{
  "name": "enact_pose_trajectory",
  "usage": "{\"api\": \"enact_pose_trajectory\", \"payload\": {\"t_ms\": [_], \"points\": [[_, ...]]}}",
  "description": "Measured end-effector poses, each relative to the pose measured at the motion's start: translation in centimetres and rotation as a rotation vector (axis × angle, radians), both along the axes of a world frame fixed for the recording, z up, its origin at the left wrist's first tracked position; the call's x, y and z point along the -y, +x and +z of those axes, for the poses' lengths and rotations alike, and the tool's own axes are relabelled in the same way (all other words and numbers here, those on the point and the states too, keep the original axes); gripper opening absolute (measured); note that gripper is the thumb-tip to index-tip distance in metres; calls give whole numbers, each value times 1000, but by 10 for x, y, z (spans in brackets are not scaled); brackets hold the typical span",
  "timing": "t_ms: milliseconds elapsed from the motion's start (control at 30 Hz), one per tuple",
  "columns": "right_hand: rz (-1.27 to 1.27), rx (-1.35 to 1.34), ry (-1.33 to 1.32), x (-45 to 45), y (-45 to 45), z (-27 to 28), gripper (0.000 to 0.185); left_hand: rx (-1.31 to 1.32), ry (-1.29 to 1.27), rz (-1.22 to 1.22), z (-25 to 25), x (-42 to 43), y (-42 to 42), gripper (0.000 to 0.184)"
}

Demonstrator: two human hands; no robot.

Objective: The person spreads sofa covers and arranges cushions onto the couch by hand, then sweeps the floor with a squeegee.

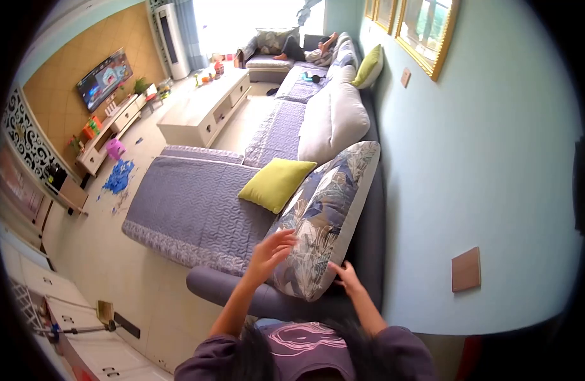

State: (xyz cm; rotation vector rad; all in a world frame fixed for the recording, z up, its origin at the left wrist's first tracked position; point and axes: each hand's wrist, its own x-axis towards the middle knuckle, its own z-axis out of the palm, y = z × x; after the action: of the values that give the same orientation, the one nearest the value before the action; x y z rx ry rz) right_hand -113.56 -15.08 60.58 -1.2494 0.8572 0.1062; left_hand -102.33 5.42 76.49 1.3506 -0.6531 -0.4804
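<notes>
A large leaf-patterned back cushion (324,216) with a pale side band leans along the sofa's wall side, its near corner close to my body. My left hand (273,254) is open over the cushion's left side, fingers stretched; whether it touches the fabric I cannot tell. At the near right edge, my right hand (349,279) grips the cushion, with the thumb side on the pale band and other fingers partly hidden behind it. A yellow-green pillow (278,184) lies against the cushion's left side, on the quilted purple-grey sofa cover (191,203).
The sofa's rounded armrest (235,295) is in front of me, and a blue wall (470,171) runs along the right. A white coffee table (197,105) stands beyond the chaise. Blue pieces (119,176) litter the floor. A person (311,54) reclines on the far sofa.
</notes>
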Motion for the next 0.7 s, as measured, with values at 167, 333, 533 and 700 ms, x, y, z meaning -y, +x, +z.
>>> {"api": "enact_pose_trajectory", "payload": {"t_ms": [167, 333, 533, 700], "points": [[-96, -174, 236, 1, 20, -68, 55, -625, 835, -36, -240, -11, -22, 94], [-427, 54, 21, 19, 51, -96, 26, -438, 558, 134, -283, 29, -21, 97], [-268, 124, -314, 119, 91, 31, 15, -673, 355, -324, -215, 124, -25, 95], [-195, 113, -204, 166, 33, -71, 18, -163, 632, -219, -302, 135, -73, 108]]}}
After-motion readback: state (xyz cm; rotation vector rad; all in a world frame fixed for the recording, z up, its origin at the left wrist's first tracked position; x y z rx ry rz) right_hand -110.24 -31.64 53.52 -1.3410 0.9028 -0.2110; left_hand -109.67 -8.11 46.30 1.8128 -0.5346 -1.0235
